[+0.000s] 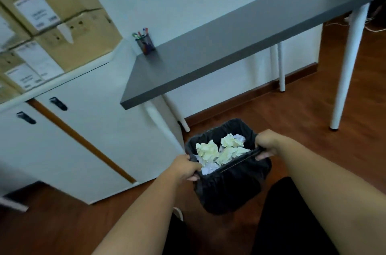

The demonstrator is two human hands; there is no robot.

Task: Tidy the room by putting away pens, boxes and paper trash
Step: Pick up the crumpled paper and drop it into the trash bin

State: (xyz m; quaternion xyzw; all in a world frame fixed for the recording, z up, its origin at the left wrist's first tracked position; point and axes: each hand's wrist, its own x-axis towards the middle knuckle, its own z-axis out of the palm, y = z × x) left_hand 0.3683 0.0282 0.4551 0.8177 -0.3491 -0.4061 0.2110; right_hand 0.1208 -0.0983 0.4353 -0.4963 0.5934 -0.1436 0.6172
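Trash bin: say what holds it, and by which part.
Both hands hold the trash bin by its rim: the left hand has its grip on the near left corner, the right hand on the right edge. Crumpled paper lies inside.

Two bare forearms reach in from the near edge of the view, with no sleeves visible anywhere along them. The left hand [184,168] and the right hand [266,144] wear no gloves, and no rings, watch or bracelet show on either hand or wrist. The fingernails that show look short and unpainted, though they are small and slightly blurred. Near the bottom, between and below the arms, dark black clothing [288,219] covers the legs. A small pale shape [178,213], perhaps footwear, shows beside it; what it is cannot be told.
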